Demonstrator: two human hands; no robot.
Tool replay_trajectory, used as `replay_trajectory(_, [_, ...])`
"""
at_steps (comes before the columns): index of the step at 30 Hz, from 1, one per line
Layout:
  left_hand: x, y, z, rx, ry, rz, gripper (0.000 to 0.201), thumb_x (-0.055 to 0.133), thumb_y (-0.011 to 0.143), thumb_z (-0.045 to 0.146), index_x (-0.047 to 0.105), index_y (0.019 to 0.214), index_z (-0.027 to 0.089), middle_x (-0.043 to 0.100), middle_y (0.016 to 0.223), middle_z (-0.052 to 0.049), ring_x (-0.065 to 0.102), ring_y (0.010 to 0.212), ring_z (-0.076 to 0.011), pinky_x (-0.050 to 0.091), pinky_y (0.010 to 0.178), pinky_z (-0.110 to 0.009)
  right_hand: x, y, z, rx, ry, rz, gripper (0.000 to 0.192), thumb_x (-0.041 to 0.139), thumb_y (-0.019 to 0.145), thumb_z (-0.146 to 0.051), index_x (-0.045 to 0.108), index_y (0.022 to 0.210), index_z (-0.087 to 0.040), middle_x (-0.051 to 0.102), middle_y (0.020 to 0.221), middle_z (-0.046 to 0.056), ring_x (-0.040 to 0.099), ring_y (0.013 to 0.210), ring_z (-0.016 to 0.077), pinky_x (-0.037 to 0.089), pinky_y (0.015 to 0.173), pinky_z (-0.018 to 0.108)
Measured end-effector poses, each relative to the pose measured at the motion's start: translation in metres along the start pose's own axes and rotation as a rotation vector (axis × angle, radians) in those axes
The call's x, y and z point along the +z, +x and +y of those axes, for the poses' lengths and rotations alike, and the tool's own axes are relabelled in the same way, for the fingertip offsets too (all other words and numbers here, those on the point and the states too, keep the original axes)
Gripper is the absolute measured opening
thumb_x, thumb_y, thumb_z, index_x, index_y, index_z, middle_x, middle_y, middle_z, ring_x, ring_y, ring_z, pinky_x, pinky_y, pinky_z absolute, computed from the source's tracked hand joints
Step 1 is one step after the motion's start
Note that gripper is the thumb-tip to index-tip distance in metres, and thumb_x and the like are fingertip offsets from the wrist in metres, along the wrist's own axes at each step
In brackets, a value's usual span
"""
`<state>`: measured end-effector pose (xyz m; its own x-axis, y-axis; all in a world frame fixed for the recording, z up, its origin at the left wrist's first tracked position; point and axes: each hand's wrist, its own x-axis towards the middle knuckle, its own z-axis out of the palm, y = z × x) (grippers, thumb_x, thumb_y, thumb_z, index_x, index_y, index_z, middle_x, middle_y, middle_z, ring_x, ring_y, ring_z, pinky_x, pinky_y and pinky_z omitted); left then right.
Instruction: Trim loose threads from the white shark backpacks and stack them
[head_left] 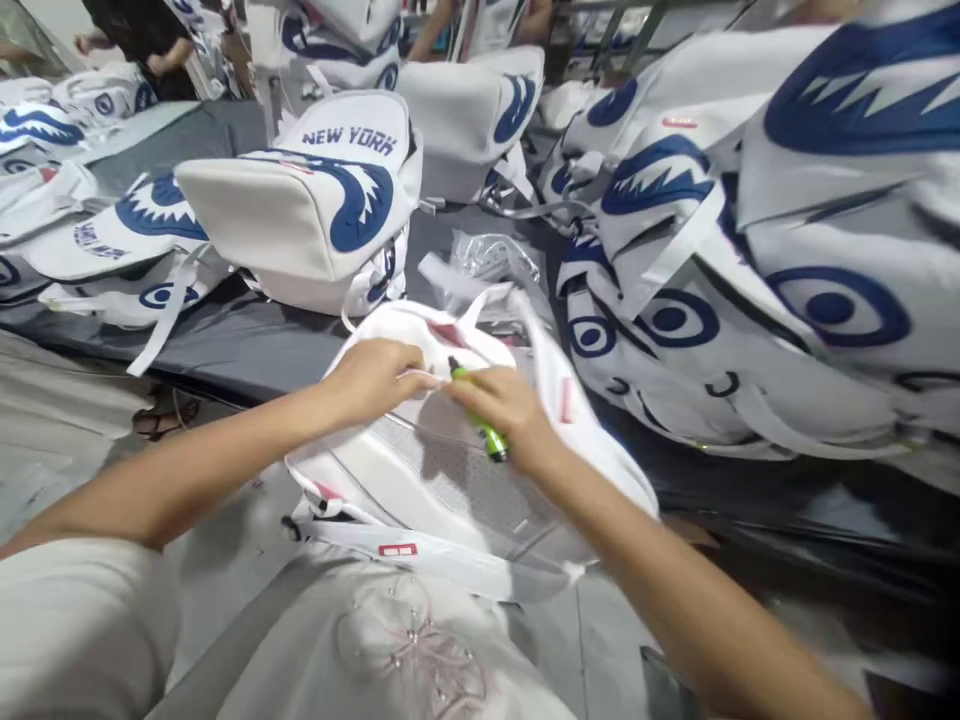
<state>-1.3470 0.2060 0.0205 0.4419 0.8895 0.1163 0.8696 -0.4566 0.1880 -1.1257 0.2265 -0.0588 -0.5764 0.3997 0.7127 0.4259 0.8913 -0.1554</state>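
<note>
A white backpack lies in front of me, its mesh back panel up and its straps at the sides, one with a small red label. My left hand is closed, pinching a thin white edge or strip near the top of the backpack. Right beside it, my right hand is closed around a short green tool with black ends, whose exact kind I cannot make out. The fingertips of both hands almost meet over the strip. What the right fingertips pinch besides the tool is partly hidden.
Finished-looking white backpacks with blue eyes and toothed mouths crowd the dark table. One marked NEW YORK stands ahead, and a large pile rises on the right. Clear plastic wrapping lies behind my backpack. A person stands at the far left.
</note>
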Motion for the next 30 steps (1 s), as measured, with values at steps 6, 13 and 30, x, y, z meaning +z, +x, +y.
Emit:
replay_trajectory(6, [0.021, 0.039, -0.030, 0.133, 0.137, 0.055, 0.069, 0.072, 0.085, 0.033, 0.043, 0.146, 0.022, 0.050, 0.149, -0.012, 0.041, 0.137, -0.0318, 0.038, 0.107, -0.046, 0.041, -0.030, -0.013, 0.031, -0.080, 0.131, 0.028, 0.055, 0.095, -0.006, 0.063, 0.116, -0.021, 0.067, 0.096, 0.009, 0.060, 0.088, 0.0215, 0.046, 0.076, 0.035])
replay_trajectory(13, [0.067, 0.096, -0.046, 0.179, 0.161, -0.211, 0.097, 0.077, 0.079, 0.042, 0.025, 0.157, 0.020, 0.048, 0.151, -0.013, 0.044, 0.134, -0.0310, 0.039, 0.106, -0.044, 0.034, -0.043, -0.017, 0.198, 0.104, 0.004, 0.021, 0.062, 0.094, -0.019, 0.062, 0.115, -0.022, 0.066, 0.095, 0.010, 0.062, 0.090, 0.0245, 0.052, 0.077, 0.039])
replay_trajectory(30, [0.092, 0.092, -0.034, 0.240, 0.385, -0.145, 0.087, 0.061, 0.089, 0.039, 0.017, 0.159, 0.010, 0.045, 0.149, -0.017, 0.043, 0.132, -0.0346, 0.035, 0.107, -0.047, 0.003, -0.033, 0.031, 0.413, 0.327, -0.273, 0.034, 0.064, 0.092, -0.017, 0.059, 0.125, -0.024, 0.074, 0.114, 0.008, 0.070, 0.101, 0.0219, 0.057, 0.088, 0.038])
